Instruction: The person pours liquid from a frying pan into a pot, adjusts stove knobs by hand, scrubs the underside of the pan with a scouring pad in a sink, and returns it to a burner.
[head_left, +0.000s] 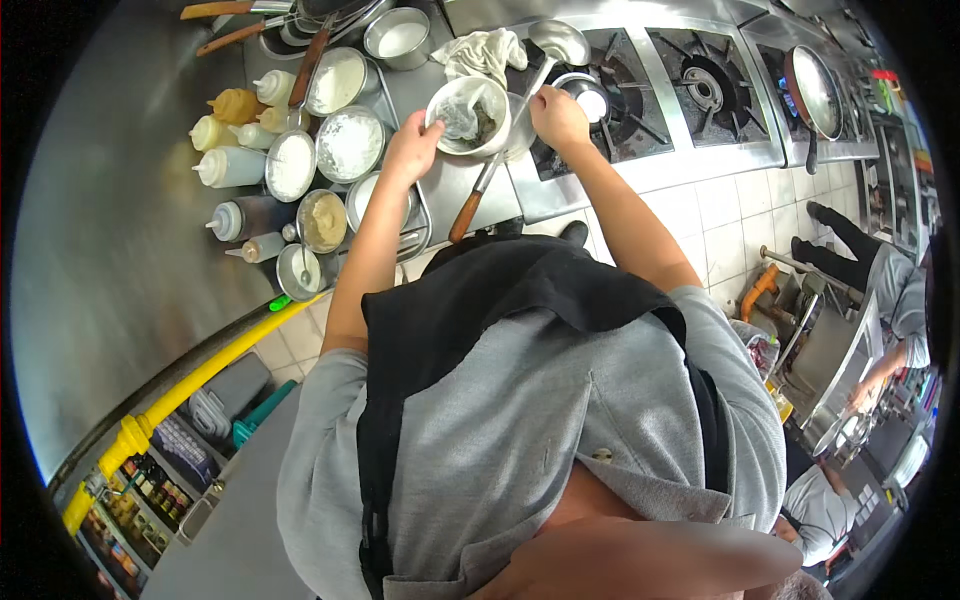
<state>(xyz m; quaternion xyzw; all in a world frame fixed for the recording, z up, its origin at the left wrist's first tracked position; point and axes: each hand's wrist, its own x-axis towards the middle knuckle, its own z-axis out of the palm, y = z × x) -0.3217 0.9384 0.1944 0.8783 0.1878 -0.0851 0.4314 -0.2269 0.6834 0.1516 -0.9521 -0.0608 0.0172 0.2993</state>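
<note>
Left hand (412, 148) gripping the rim of a white bowl (468, 115) beside the stove (640, 90), right hand (558, 115) closed around a wooden-handled ladle (500, 160) crossing the bowl, crumpled cloth (482, 52) behind, seasoning tins (350, 145) and squeeze bottles (232, 167) at left, wok (812, 90) far right.

A white round bowl (466, 115) is held tilted by its left rim in the left hand (412, 150), above the steel worktop (450, 185) just beside the stove's left edge. Dark, greyish food is seen inside it, with pale plastic film or the like over part of it; what it is cannot be told. A long ladle (500, 150) with a wooden handle and a steel shaft is gripped in the right hand (558, 115). Its shaft is laid slantwise past the bowl's right rim, the handle end pointed at the worktop's near edge, the steel cup raised over the stove's far edge.
</note>
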